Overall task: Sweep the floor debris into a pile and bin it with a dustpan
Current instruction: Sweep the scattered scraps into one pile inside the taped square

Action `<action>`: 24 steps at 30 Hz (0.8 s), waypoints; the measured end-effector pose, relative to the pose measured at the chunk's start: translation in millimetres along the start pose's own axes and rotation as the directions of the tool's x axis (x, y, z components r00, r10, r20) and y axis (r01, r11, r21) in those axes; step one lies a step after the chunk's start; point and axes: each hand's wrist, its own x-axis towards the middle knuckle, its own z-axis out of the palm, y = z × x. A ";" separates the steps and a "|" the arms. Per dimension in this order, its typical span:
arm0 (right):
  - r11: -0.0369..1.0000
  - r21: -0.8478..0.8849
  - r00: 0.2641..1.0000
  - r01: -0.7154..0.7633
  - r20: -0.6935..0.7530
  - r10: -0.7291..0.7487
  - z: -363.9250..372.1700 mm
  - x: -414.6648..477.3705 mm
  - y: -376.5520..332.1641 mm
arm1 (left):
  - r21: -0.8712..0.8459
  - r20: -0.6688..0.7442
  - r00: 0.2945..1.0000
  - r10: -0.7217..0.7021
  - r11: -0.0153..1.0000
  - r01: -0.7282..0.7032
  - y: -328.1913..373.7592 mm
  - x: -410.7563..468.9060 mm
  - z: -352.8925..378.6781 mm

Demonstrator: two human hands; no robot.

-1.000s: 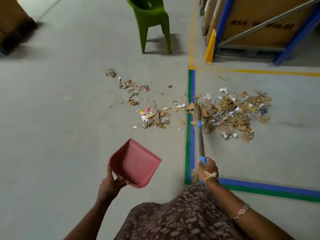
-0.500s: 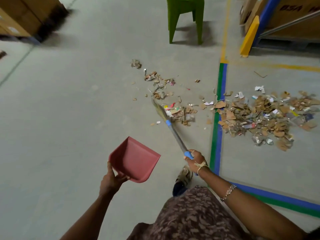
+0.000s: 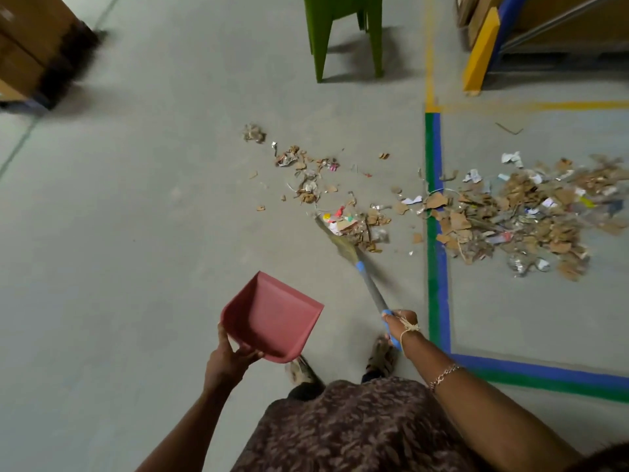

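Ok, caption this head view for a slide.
Right hand sets straw broom against scattered cardboard scraps; left hand holds red plastic dustpan.

Your grey floor (image 3: 136, 233) carries a loose debris trail (image 3: 306, 185) left of the green-and-blue tape (image 3: 437, 267). Right of it lies the bigger pile (image 3: 517, 216) (mostly cardboard scraps).

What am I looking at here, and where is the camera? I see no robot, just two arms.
There is no machine: a person is sweeping, and one wide-angle camera worn on their head looks down at both hands. The left hand grips a red dustpan, held off the floor. The right hand holds a short broom, its bristles at a small scatter of debris. A bigger pile of cardboard and paper scraps lies to the right, across the green-and-blue tape line. A green chair stands further back.
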 end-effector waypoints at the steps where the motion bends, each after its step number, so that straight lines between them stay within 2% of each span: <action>1: 1.000 0.018 0.998 -0.006 -0.055 0.007 -8.1 3.5 -0.8 | 0.015 0.014 1.000 0.017 1.000 -0.017 4.0 10.2 -2.0; 7: 0.993 0.114 0.949 0.010 -0.313 0.026 -65.0 14.8 -15.3 | 0.143 0.140 0.978 0.157 0.974 -0.177 44.6 72.9 -21.6; 11: 0.989 0.126 0.865 0.081 -0.501 -0.007 -82.9 -8.3 -27.0 | 0.186 0.187 0.955 0.229 0.946 -0.264 69.3 115.2 -44.8; 14: 0.951 0.259 0.814 0.171 -0.581 0.012 -74.8 -31.9 -44.1 | 0.195 0.223 0.934 0.278 0.926 -0.322 85.4 143.6 -60.9; 19: 0.851 0.473 0.803 0.229 -0.585 0.109 -46.0 -77.5 -48.2 | 0.232 0.298 0.898 0.325 0.887 -0.398 103.6 182.7 -83.1; 21: 0.815 0.529 0.826 0.237 -0.551 0.118 -31.1 -93.1 -37.7 | 0.245 0.306 0.889 0.341 0.874 -0.420 106.4 191.7 -86.7; 24: 0.825 0.535 0.885 0.182 -0.455 0.100 -13.3 -103.5 -12.7 | 0.230 0.327 0.881 0.341 0.876 -0.424 113.1 194.4 -89.4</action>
